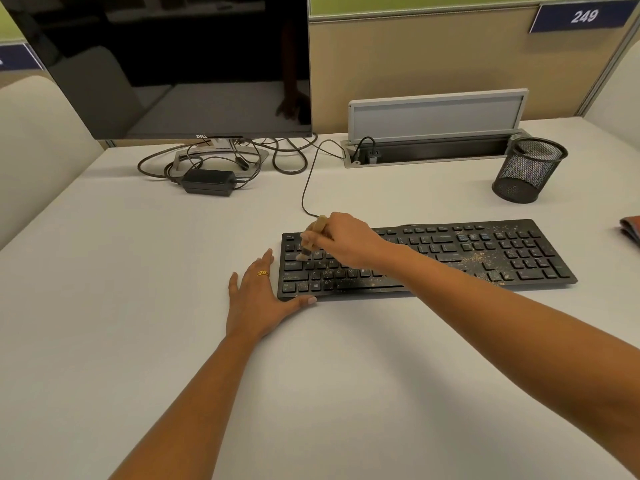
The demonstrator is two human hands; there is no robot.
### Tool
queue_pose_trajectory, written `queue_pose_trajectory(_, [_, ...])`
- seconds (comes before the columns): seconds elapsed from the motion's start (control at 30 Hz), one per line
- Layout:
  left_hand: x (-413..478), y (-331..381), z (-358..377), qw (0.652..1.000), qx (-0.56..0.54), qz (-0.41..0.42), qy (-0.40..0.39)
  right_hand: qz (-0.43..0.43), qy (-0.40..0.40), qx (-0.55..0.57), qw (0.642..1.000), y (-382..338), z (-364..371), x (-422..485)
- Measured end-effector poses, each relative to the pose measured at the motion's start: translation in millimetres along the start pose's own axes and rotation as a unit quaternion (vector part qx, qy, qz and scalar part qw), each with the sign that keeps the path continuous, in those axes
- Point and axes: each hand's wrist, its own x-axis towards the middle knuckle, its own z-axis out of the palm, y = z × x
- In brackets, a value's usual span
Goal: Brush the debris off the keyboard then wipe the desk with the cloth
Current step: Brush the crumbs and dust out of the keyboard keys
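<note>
Mostly black keyboard (450,258), tan debris (481,258) scattered across keys.

"DELL" on the monitor (180,64) bezel; "249" on a blue sign (581,17).

At back left, a dark monitor (180,64) on a silver stand (221,151), with tangled black cables (277,157) looping around its foot and a black power adapter (207,181) lying just in front. To the right, a socket box (429,154) with grey lid (436,114) raised upright. Near the box's right end, an upright black mesh pen cup (526,171); above, on the beige partition (415,57), a blue sign (581,17) reading 249.
</note>
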Motion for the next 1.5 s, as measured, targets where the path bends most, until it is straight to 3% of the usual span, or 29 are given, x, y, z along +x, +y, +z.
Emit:
queue_pose_trajectory(0.23, [-2.1,2.4,-2.2,1.0,-0.008,0.0,-0.004,0.019,0.012,-0.122,0.992,11.1,-22.2,-3.5])
queue_pose_trajectory(0.43, [-1.5,2.8,-1.8,1.0,-0.007,0.002,-0.002,0.044,0.069,0.034,0.996,4.2,-9.9,-5.8])
queue_pose_trajectory(0.7, [-0.7,1.6,-0.9,1.0,-0.003,-0.002,-0.005,0.023,0.026,-0.042,0.999,-5.6,2.3,-3.0])
queue_pose_trajectory(0.87, [-2.5,3.3,-1.9,1.0,-0.008,0.0,0.0,0.035,0.071,-0.043,0.996,-8.4,0.6,3.5])
queue_pose_trajectory(1.03, [-1.3,3.3,-1.1,1.0,-0.008,-0.001,-0.002,0.027,0.016,-0.076,0.997,-15.6,2.3,3.0])
queue_pose_trajectory(1.2, [-1.3,3.1,-1.8,1.0,-0.005,0.001,-0.004,-0.01,-0.032,0.005,0.999,-17.9,-8.2,6.1])
queue_pose_trajectory(1.33, [-1.3,3.0,-2.0,1.0,-0.006,-0.001,-0.005,-0.043,-0.081,-0.09,0.992,-13.8,-10.6,2.5])
queue_pose_trajectory(1.5, [-2.0,4.4,-2.2,1.0,-0.006,0.002,-0.003,-0.033,-0.046,-0.186,0.981,-10.1,-17.6,-1.8])
